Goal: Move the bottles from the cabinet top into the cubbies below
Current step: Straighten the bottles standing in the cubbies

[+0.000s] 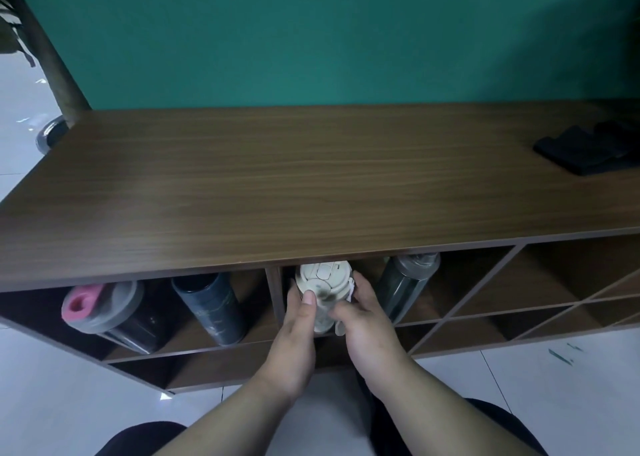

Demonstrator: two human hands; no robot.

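Observation:
A cream-lidded bottle stands in the middle cubby just under the wooden cabinet top. My left hand grips its left side, thumb up on the lid. From the right, my right hand clasps the bottle's body. In the left cubby stand a dark bottle with a pink spout and a dark teal bottle. A smoky grey bottle stands to the right in the same cubby as the cream one. No bottle shows on the cabinet top.
A folded black cloth lies at the cabinet top's right end. Diagonal-slatted cubbies fill the right side. The teal wall backs the cabinet. White floor tiles and my dark-clothed knees are below.

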